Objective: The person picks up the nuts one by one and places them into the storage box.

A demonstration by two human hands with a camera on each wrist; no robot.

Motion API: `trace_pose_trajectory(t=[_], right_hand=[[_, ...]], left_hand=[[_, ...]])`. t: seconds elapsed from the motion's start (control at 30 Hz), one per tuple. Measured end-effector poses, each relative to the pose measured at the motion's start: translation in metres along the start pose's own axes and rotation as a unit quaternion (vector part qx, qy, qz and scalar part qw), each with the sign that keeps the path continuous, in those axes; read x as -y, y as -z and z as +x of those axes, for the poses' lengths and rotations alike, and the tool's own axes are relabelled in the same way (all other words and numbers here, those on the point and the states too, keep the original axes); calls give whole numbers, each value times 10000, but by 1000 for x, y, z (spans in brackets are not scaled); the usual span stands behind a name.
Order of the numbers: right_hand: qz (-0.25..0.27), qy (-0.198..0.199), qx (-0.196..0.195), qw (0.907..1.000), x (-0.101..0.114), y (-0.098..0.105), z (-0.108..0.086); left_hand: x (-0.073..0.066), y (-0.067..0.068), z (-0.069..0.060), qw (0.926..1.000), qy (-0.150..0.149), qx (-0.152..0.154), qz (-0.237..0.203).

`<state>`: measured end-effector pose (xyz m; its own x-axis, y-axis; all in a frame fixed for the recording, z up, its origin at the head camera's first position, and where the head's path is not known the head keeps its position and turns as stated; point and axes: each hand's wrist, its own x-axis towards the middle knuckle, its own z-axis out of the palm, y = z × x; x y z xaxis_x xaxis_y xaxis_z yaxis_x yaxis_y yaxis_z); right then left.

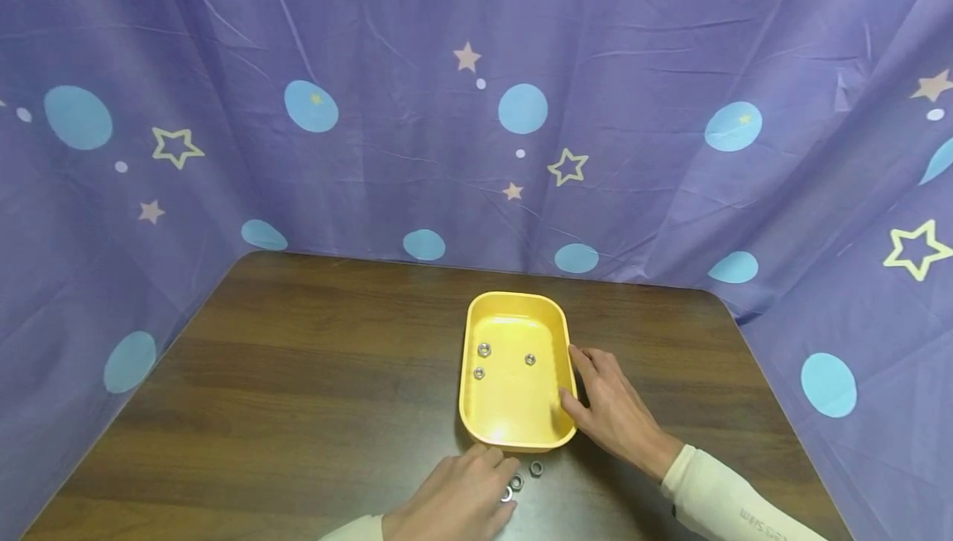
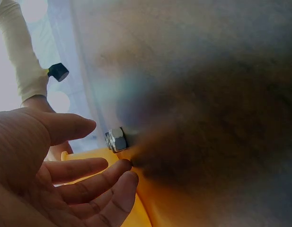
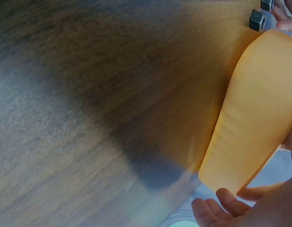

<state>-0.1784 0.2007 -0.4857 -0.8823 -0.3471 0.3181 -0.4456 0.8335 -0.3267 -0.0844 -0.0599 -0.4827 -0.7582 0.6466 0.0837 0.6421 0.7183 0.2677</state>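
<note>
A yellow tray (image 1: 519, 446) stands on the table with three metal hex nuts inside, one of them a nut (image 1: 530, 359) toward the right. My right hand (image 1: 614, 404) holds its right wall, thumb over the rim and fingers along the outside. Just in front of the tray is my left hand (image 1: 462, 491), its thumb and fingers apart in the left wrist view. Three more nuts lie beside that hand: a dark nut (image 1: 537, 468), another nut (image 1: 517, 482), and a shiny nut (image 1: 507, 494) partly covered by the fingers.
The brown wooden table (image 1: 298, 384) extends to both sides of the tray. A purple curtain (image 1: 417, 111) with stars and blue spots hangs behind the table and along its sides.
</note>
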Motion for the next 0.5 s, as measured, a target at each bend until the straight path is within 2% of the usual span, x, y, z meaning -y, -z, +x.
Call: trace_pose_trajectory(t=[0.2, 0.5], right_hand=[[73, 17, 31, 10000, 0, 1, -1], [128, -78, 97, 9998, 0, 1, -1]], left_hand=[[-2, -5, 3, 9998, -97, -34, 195], [-6, -12, 7, 9970, -175, -349, 670]])
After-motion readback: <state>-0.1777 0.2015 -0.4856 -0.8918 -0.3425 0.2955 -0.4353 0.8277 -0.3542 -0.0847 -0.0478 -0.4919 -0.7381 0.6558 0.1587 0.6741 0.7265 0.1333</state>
